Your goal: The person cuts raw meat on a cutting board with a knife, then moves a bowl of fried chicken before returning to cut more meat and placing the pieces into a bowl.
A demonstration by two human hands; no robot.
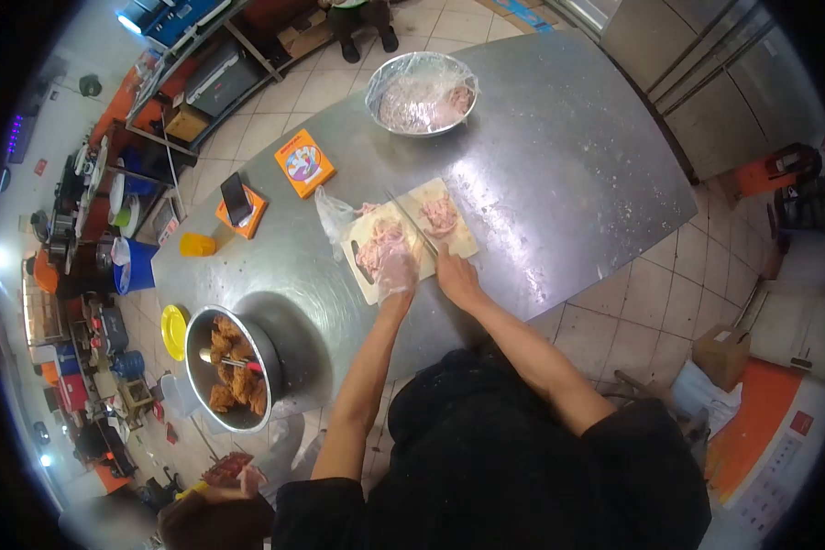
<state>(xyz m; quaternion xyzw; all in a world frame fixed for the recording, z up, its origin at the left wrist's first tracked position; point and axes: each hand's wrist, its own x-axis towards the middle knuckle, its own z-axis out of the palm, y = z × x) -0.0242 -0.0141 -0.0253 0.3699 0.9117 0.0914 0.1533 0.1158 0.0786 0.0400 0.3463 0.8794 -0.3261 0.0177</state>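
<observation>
My left hand, in a clear plastic glove, rests on a heap of pale pink raw meat with its fingers curled over the pieces. Under the meat lies a cream cutting board with a dark handle slot near its left end. In my right hand is a knife, its blade slanting away across the board's middle. To the right of the blade sits a smaller pile of cut meat. A crumpled clear plastic bag touches the board's far left corner.
A steel bowl of meat under plastic wrap stands at the table's far side. Orange boxes, a phone and a yellow cup lie left. Near left are a pot of fried pieces and another person's hand.
</observation>
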